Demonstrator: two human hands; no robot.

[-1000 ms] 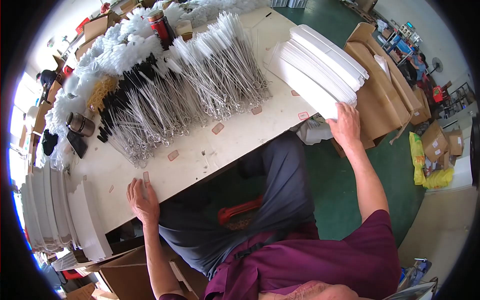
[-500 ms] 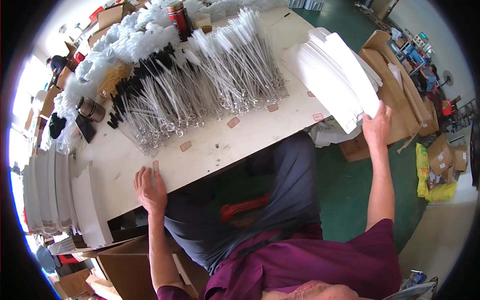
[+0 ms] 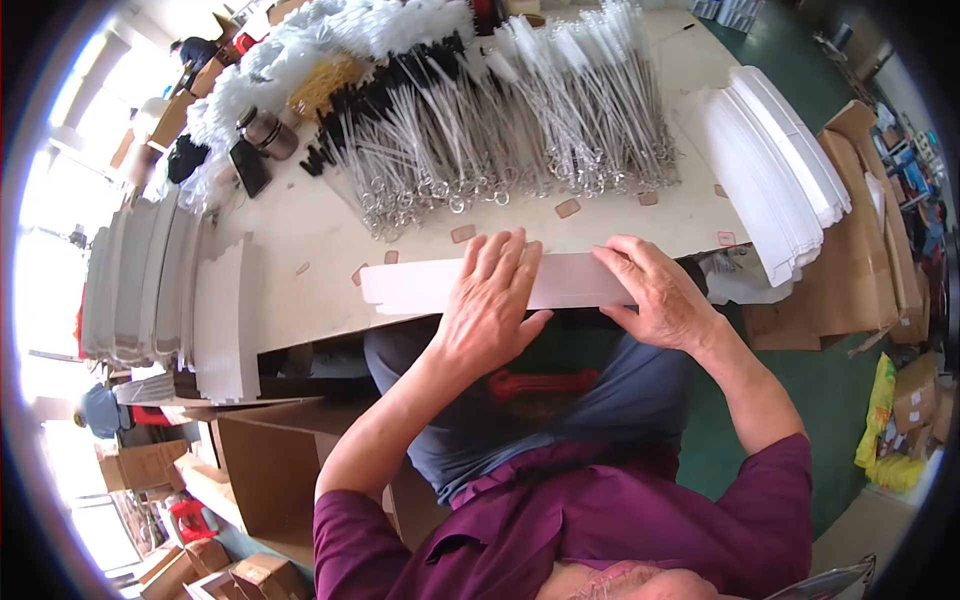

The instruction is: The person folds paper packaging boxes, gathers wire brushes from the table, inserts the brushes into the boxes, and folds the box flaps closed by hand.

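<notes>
A long, flat white piece that looks like a folded carton point(image 3: 420, 284) lies along the front edge of the table. My left hand point(image 3: 490, 305) rests palm down across its middle, fingers stretched out and thumb apart. At the carton's right end is my right hand point(image 3: 655, 295), with the fingers over the top and the thumb at the near edge, pinching it. Behind the carton are rows of thin brushes with wire loop ends, white-tipped ones point(image 3: 610, 110) on the right and black-tipped ones point(image 3: 430, 140) on the left.
A stack of white cartons point(image 3: 765, 175) sits at the table's right, beside an open cardboard box point(image 3: 850, 240). More white cartons point(image 3: 228, 320) stand at the left. A metal flask point(image 3: 268, 133), a phone point(image 3: 249, 168) and plastic-wrapped bundles point(image 3: 290, 75) line the back left.
My right hand has come from the right stack to the table's front edge with one white carton. My left hand has moved from the bare tabletop onto it. The view has shifted left.
</notes>
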